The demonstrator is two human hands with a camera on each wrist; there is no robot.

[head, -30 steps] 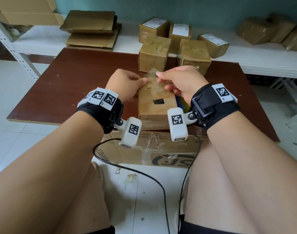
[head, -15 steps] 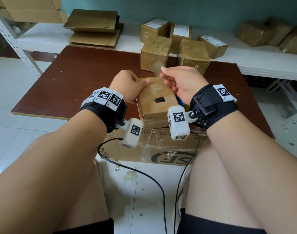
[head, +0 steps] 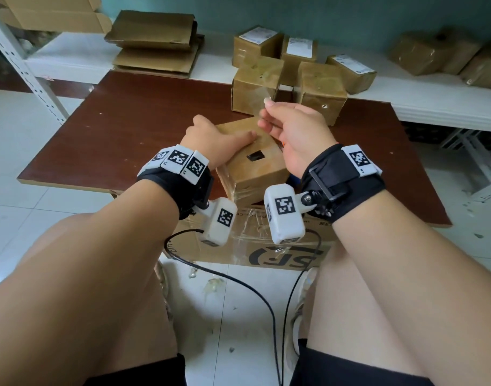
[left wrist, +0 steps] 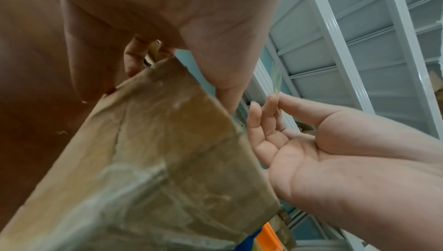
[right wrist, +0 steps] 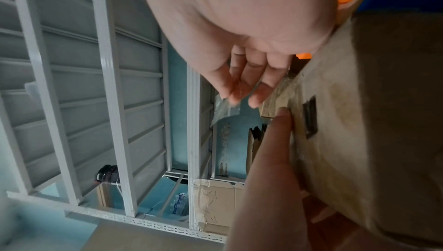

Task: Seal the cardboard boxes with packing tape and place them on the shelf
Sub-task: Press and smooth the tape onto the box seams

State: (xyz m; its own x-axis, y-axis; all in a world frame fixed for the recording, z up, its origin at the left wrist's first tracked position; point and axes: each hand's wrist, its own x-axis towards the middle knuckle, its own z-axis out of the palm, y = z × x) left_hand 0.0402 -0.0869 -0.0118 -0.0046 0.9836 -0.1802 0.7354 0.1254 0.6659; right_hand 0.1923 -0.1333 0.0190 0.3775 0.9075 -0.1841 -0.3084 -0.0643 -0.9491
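Note:
A small tape-wrapped cardboard box (head: 255, 168) sits near the front edge of the brown table (head: 127, 129). My left hand (head: 216, 140) holds its left far corner, thumb laid flat across the top and fingers (left wrist: 134, 56) curled over the far edge. Just above the box's far right corner, my right hand (head: 289, 126) pinches a short strip of clear tape (head: 268, 93), which sticks up free of the box. The left wrist view shows the tape (left wrist: 276, 79) edge-on between thumb and fingertips. In the right wrist view the tape (right wrist: 223, 109) hangs past the fingertips (right wrist: 244, 92), beside the box (right wrist: 359, 103).
Two taped boxes (head: 255, 87) (head: 319, 93) stand at the table's back edge. Behind them a white shelf (head: 434, 101) carries labelled boxes (head: 258, 43), wrapped parcels (head: 434, 51) and flattened cardboard (head: 155, 43). A large carton (head: 266, 252) sits under the table, and cables (head: 238, 280) run between my knees.
My right hand has lifted the tape strip up and away from the box top. My left thumb has slid across the top, and the box has turned slightly.

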